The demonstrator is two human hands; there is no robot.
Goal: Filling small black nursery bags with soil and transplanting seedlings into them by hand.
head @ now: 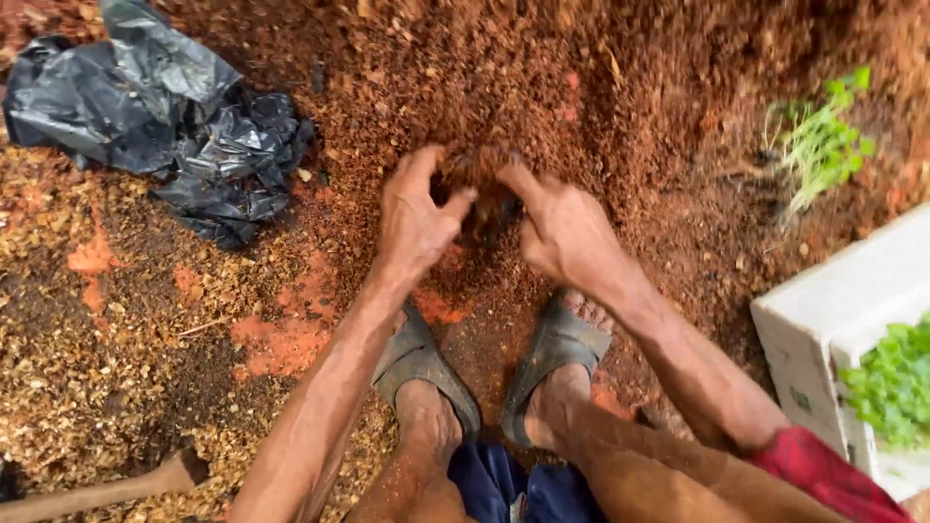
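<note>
My left hand (415,218) and my right hand (562,230) are cupped together over a heap of reddish-brown soil mix (542,87). Between the fingers of both hands sits a clump of that soil (475,179). The hands are dusted with it. Below them my two feet in grey sandals (421,363) rest on the ground, with the soil spread between them.
A crumpled black plastic bag (165,116) lies at the upper left. Pale husks (87,368) cover the ground on the left. A white box (833,320) holding green seedlings (896,383) stands at the right, with a small green plant (823,140) above it. A wooden handle (107,489) lies at bottom left.
</note>
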